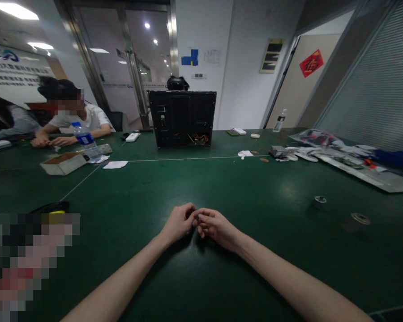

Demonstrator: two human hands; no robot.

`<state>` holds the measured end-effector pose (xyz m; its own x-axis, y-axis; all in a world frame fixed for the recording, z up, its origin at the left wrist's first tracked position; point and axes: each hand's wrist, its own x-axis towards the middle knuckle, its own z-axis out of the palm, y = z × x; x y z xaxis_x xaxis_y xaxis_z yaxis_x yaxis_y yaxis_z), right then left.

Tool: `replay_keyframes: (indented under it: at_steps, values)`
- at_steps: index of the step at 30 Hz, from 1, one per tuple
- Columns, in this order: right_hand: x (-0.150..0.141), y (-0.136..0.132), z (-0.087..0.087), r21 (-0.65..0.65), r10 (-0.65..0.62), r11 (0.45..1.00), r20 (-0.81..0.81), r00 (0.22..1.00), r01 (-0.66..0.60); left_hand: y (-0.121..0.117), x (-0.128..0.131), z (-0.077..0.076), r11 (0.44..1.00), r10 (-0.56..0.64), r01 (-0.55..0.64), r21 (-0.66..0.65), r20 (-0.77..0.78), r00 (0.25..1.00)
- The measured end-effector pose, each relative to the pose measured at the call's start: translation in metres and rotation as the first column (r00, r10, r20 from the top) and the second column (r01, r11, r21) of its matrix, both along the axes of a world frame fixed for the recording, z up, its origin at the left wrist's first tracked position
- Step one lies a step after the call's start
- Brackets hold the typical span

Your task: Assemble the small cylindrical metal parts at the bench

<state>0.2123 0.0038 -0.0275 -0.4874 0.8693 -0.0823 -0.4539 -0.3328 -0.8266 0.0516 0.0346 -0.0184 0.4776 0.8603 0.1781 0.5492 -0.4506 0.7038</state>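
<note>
My left hand (179,222) and my right hand (214,226) rest on the green table (242,188) right in front of me, fingertips meeting. The fingers of both hands are curled and pinched together around something too small to make out. Both forearms lie on the table surface. An open black computer case (182,117) stands upright farther back, in line with my hands, with wires showing at its bottom.
At the left a person in a white shirt (74,117) sits behind a water bottle (86,141) and an open cardboard box (63,163). Silver bags and parts (352,161) lie at the right. Two small round pieces (320,199) sit right of my hands.
</note>
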Motion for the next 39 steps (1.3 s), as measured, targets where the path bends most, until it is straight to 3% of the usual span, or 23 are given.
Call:
replay_keyframes:
  at_steps: [4,20,23,26,29,33,36,38,39]
  values:
    - [0.000,0.000,0.001,0.010,-0.001,1.000,0.000,1.000,0.001,-0.002,0.001,0.001,0.999,-0.015,0.018,0.037,-0.076,0.997]
    - [0.000,0.000,-0.001,0.014,0.019,1.000,0.016,1.000,-0.020,-0.005,0.001,-0.002,0.997,-0.042,0.051,0.065,-0.142,0.989]
    - [0.000,0.000,-0.001,0.068,0.015,0.997,0.121,0.993,-0.023,-0.004,0.000,-0.002,0.996,-0.045,0.056,0.064,-0.162,0.986]
    - [0.006,-0.001,0.012,0.251,-0.089,0.968,0.350,0.932,-0.001,-0.005,0.001,-0.001,0.996,-0.039,0.052,0.072,-0.170,0.985]
    - [0.026,-0.007,0.036,0.498,-0.346,0.867,0.567,0.748,0.023,-0.006,0.002,0.000,0.994,-0.036,0.053,0.093,-0.173,0.984]
    - [0.082,-0.023,0.055,0.662,-0.636,0.746,0.671,0.382,0.078,-0.007,0.002,0.001,0.992,-0.029,0.056,0.117,-0.217,0.976]
    - [0.146,-0.039,0.046,0.721,-0.759,0.649,0.633,0.150,0.243,-0.007,0.000,0.000,0.990,-0.022,0.053,0.129,-0.237,0.971]
    - [0.197,-0.052,0.034,0.773,-0.803,0.542,0.592,-0.066,0.330,-0.008,-0.001,0.000,0.990,-0.024,0.056,0.130,-0.241,0.970]
    - [0.224,-0.059,0.027,0.800,-0.792,0.474,0.570,-0.219,0.368,-0.008,-0.001,0.000,0.990,-0.025,0.058,0.129,-0.242,0.970]
